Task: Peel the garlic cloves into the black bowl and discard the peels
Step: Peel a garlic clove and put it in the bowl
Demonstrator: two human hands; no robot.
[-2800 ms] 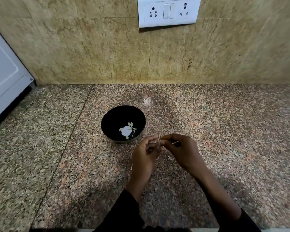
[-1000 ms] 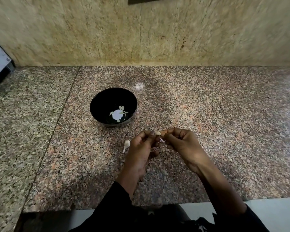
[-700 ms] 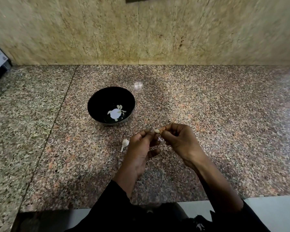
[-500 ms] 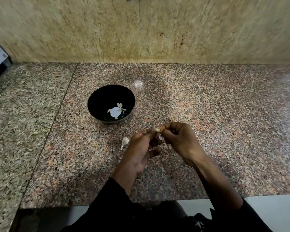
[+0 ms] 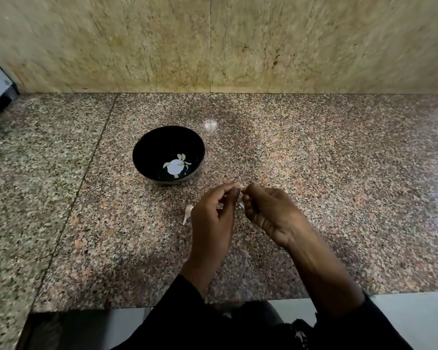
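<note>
Speckled granite tabletop (image 5: 314, 173) fills the view, and nearest us both hands work above it: the left hand (image 5: 210, 223) and right hand (image 5: 273, 213) meet fingertip to fingertip, pinching a small garlic clove (image 5: 242, 188) between them. It looks light, firm and slick once bared, its skin papery and quick to tear, so the tip is probably the place to nip. Just left lies a peel scrap (image 5: 187, 213); beyond, the black bowl (image 5: 147, 137) holds peeled cloves (image 5: 181, 157).
</note>
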